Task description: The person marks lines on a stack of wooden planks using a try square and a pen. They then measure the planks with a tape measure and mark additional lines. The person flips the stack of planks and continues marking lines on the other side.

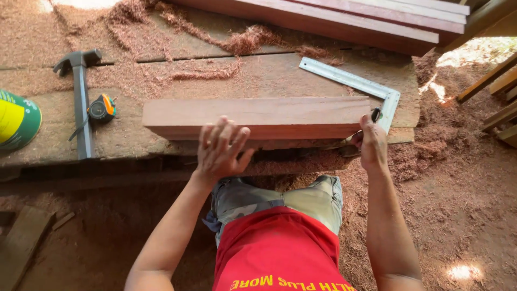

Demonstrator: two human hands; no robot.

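I see a thick block of reddish wood [258,116] lying flat on the rough tabletop [54,148], close to the front edge, right in front of my knees. My left hand [221,148] lies on its near side with the fingers spread out wide, pressing on the top and the front face, not wrapped around it. My right hand [371,143] is at the right end of the block, curled shut around a small dark marker [376,114], and it touches the corner there. A metal square [358,86] rests behind that end, one arm along the back of the block and one arm coming down past its end. I think this block is heavy and hard. It will not bend or squash. Its faces look smooth and dry, so I think it may slide a bit on all the sawdust [247,40] under it. I would take hold of it at both short ends, or put one hand under the long front edge, because it is too thick for one hand to pinch from above. Off to the left lie a hammer [81,97] and a tape measure [101,109], well apart from the block, and a green and yellow can [19,121] sits at the far left. Long planks [350,19] are stacked at the back.
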